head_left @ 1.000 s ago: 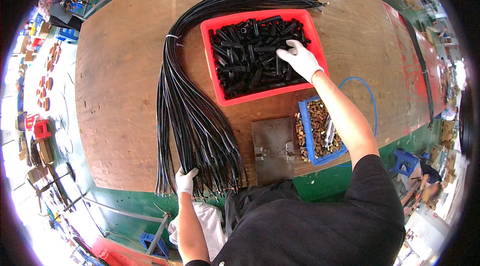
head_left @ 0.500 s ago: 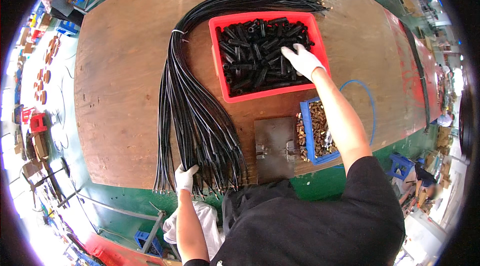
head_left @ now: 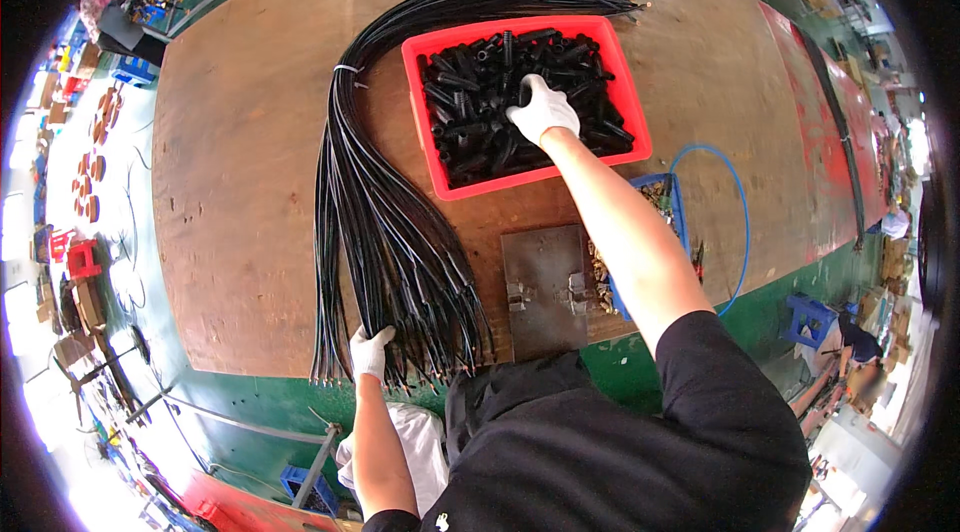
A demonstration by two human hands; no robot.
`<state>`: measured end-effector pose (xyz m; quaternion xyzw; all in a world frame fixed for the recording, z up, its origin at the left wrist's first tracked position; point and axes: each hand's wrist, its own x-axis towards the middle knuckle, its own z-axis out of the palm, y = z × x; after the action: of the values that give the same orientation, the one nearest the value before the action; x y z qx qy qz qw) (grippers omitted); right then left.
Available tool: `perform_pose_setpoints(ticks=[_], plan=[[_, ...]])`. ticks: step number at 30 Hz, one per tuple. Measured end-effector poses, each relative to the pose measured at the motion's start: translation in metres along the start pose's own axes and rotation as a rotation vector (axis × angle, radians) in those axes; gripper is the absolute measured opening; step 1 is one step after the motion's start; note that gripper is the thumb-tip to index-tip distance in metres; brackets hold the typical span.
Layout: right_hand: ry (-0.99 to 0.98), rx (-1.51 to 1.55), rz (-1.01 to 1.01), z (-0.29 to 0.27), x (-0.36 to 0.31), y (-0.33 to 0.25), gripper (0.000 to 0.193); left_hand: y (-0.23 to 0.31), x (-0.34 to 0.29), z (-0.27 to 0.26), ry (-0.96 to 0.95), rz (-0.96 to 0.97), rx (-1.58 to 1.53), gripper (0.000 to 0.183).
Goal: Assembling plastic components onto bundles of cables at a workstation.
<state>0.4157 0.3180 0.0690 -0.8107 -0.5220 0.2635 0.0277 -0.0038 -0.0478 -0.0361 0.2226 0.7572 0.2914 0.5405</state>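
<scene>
A thick bundle of black cables (head_left: 345,162) curves over the wooden table, bound with a pale tie near its bend. My gloved left hand (head_left: 370,350) is closed around cable at the near end of the bundle, by the table's front edge. Short black tubular sleeves (head_left: 470,122) fill a red bin (head_left: 530,179) beyond and to the right. In among them is my gloved right hand (head_left: 548,112), thumb and fingers curved around a black sleeve (head_left: 524,94). Its fingertips are partly lost against the dark pile.
A blue bin (head_left: 678,207) of small brass-coloured fittings stands partly behind my right forearm. Beside it lies a dark metal plate (head_left: 543,282) near the front edge. A thin blue hose (head_left: 745,222) loops on the table (head_left: 240,182) at the right. Another person (head_left: 860,344) is at far right.
My right hand has moved left within the red bin, from its right side toward the middle, and its fingers have come around a sleeve. My left hand stays on the cables.
</scene>
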Motion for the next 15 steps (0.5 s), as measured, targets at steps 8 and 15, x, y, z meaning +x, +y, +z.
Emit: perform_pose_setpoints(ticks=[8, 15], plan=[[-0.003, 0.131, -0.453, -0.012, 0.013, 0.049, 0.062, 0.013, -0.003, 0.004, 0.017, 0.008, 0.020, 0.029], [-0.186, 1.031, -0.297, -0.042, 0.018, 0.076, 0.051, 0.012, -0.009, 0.006, -0.004, 0.020, 0.010, 0.029]])
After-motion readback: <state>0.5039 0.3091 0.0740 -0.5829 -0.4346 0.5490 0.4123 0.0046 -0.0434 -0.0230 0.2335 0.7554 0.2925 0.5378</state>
